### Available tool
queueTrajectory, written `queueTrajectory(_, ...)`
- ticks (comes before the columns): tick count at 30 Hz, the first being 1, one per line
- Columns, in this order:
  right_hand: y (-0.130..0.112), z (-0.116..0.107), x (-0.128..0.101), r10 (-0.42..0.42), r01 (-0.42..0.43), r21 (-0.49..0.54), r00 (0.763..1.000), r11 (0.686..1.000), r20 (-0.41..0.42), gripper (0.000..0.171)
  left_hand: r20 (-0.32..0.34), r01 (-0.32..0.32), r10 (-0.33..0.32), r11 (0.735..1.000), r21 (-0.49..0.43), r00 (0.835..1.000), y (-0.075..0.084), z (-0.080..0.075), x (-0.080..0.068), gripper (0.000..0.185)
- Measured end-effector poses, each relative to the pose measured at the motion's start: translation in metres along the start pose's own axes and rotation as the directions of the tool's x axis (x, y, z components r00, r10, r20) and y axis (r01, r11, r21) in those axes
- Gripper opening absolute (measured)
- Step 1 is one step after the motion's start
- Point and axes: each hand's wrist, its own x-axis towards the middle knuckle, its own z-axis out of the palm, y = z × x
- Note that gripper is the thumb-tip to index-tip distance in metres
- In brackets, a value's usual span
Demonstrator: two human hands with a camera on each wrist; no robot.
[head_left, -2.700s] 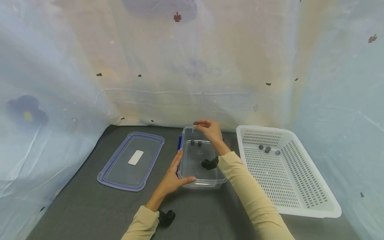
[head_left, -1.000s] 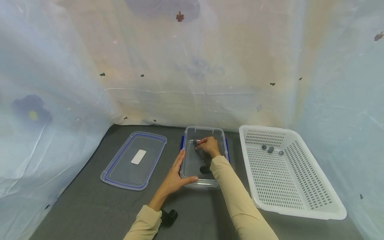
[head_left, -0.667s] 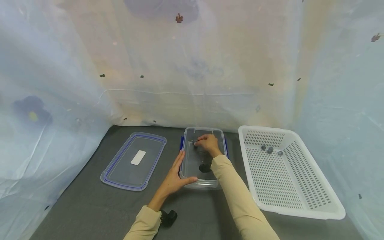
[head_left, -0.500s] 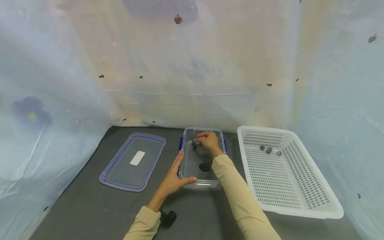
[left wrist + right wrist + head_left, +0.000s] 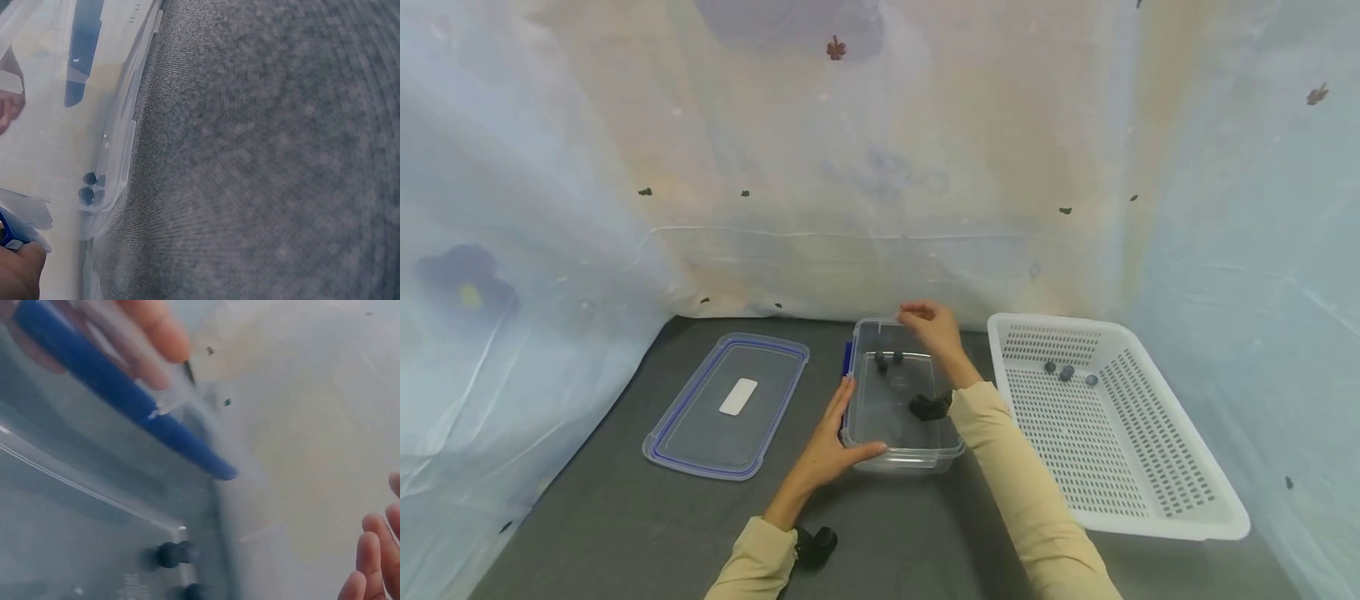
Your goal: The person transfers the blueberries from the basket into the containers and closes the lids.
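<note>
A clear plastic box (image 5: 917, 457) with blue side latches stands in the middle of the table. In it, near the far left corner, lie three small dark blue balls (image 5: 882, 366), like blueberries; the right wrist view shows some of these balls (image 5: 169, 555) blurred. My left hand (image 5: 827, 450) rests against the box's left side, fingers straight along it and thumb spread over the near rim. In the left wrist view part of that hand (image 5: 22, 269) touches a blue latch. Above the box's far right part hovers my right hand (image 5: 934, 325), fingers loosely bent and holding nothing.
Left of the box a clear lid (image 5: 700, 442) with a blue seal and white label lies flat. To the right stands a white perforated basket (image 5: 1150, 525) with several dark balls (image 5: 1066, 373) at its far end. A patterned sheet (image 5: 880, 167) hangs behind.
My right hand pinched a dark ball above the far rim, lowered it into the box and let go. It has since risen up and right. My left hand has stayed on the box.
</note>
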Motion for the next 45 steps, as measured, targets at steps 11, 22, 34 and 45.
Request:
queueTrajectory(11,-0.021,-0.041,-0.006,-0.179,0.183,0.017,0.974,0.983,-0.136,0.031,0.001,-0.006,0.006,1.0,0.012,1.0,-0.006,0.001,0.001,0.109)
queueTrajectory(22,-0.022,-0.095,-0.007,-0.245,0.258,-0.022,0.886,0.966,-0.394,0.026,0.002,0.008,-0.008,1.0,0.015,1.0,-0.005,0.001,0.0,0.108)
queueTrajectory(34,0.009,-0.155,-0.008,-0.201,0.125,-0.167,0.777,0.978,-0.597,0.03,0.005,0.014,-0.014,1.0,0.023,1.0,-0.003,0.001,-0.003,0.109)
queueTrajectory(45,0.049,-0.192,-0.013,-0.075,-0.06,-0.161,0.694,0.985,-0.716,0.03,0.005,0.028,-0.028,0.999,0.039,1.0,-0.002,0.0,-0.003,0.108)
